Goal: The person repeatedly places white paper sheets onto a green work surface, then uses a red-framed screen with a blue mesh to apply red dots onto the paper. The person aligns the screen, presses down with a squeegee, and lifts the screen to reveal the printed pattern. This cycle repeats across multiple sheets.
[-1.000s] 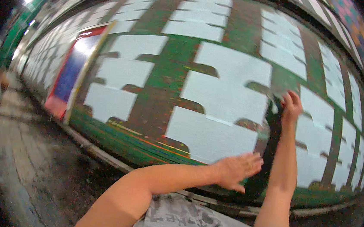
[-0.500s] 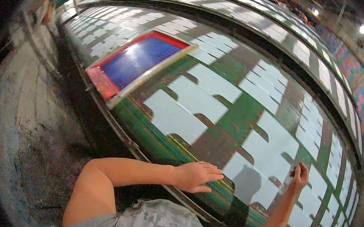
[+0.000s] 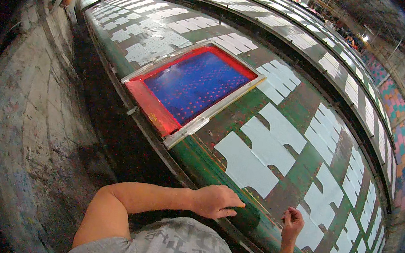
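My left hand [image 3: 216, 201] is over the near edge of a long green table [image 3: 209, 163], its fingers bent, thumb and forefinger apart, holding nothing I can see. Further right, my right hand [image 3: 292, 223] is raised in front of the table, its fingers curled together; whatever they might hold is too small to make out. Beyond the left hand, a screen-printing frame [image 3: 232, 111] lies flat on the table, with blue mesh, red dots and a red inner border. Pale cut fabric pieces [image 3: 247, 163] lie between the frame and my hands, touched by neither.
More pale pieces [image 3: 321, 204] run in rows along the table to the right. Behind the frame, some pieces [image 3: 159, 43] carry dots. A dark rail [image 3: 286, 44] divides this table from other long tables. Left of it stretches a stained concrete floor [image 3: 43, 132].
The view has shifted, so the printing frame appears nearer and further right. My left hand's fingers, stretched out before, are now bent. My right hand has come lower and closer to the left.
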`<action>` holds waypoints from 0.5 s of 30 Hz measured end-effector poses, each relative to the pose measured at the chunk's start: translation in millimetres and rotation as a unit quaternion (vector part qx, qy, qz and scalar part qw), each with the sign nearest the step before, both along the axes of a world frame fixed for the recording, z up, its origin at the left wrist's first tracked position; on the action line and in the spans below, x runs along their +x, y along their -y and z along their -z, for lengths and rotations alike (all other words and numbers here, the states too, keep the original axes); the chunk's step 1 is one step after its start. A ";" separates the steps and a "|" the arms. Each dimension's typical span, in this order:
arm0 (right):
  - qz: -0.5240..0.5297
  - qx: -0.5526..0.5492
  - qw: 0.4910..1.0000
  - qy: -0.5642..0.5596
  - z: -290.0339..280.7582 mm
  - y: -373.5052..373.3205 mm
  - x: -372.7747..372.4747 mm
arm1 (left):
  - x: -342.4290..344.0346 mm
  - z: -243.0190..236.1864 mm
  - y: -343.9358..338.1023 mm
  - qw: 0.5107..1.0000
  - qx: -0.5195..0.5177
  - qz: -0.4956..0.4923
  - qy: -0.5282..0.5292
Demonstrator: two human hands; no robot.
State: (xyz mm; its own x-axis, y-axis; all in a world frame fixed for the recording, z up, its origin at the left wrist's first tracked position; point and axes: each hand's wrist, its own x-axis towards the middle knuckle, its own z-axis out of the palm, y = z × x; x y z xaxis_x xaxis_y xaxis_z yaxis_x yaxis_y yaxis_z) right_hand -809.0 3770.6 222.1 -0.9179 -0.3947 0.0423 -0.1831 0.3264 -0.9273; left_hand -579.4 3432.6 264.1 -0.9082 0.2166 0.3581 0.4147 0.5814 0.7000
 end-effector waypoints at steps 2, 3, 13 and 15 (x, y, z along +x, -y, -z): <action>-0.024 0.032 0.999 -0.020 -0.6 21.9 6.6 | 4.8 -0.4 15.7 1.000 -0.004 -0.013 -0.001; -0.037 0.043 0.998 -0.025 -1.0 29.4 8.1 | 6.6 0.5 21.0 1.000 0.007 -0.014 0.014; -0.086 -0.016 0.995 0.039 18.8 150.1 12.5 | 30.9 -21.3 114.4 0.995 0.007 -0.102 0.005; -0.119 -0.035 0.992 0.038 27.1 188.8 32.1 | 35.4 -28.4 160.6 0.988 0.042 -0.150 -0.010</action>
